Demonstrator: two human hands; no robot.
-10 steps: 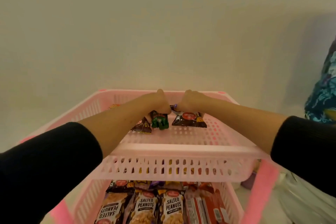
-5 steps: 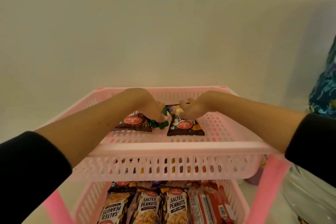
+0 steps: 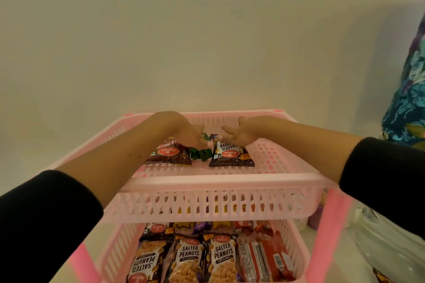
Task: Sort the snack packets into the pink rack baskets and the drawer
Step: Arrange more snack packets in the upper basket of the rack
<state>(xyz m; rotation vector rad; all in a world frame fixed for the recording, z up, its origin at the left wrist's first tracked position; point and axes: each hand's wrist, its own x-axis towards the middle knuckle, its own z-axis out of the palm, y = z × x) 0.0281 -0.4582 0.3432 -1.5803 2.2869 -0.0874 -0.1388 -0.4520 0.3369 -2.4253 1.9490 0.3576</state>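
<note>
Both my hands reach into the top pink basket (image 3: 220,182) of the rack. My left hand (image 3: 186,132) curls over a dark brown packet (image 3: 170,153) and pinches a small green packet (image 3: 201,153) lying beside it. My right hand (image 3: 239,133) hovers with fingers spread just above a second dark packet (image 3: 231,155) marked salted, which lies flat on the basket floor. In the lower pink basket (image 3: 296,243) stand three salted peanuts packets (image 3: 188,259) and several red packets (image 3: 264,257).
A plain wall stands right behind the rack. A floral cloth (image 3: 407,89) hangs at the right edge. A clear plastic bag (image 3: 388,243) lies at the lower right, next to the rack's pink post (image 3: 331,225).
My right hand has let go of the dark salted packet and lifted off it with fingers spread. My left hand stays on the brown and green packets.
</note>
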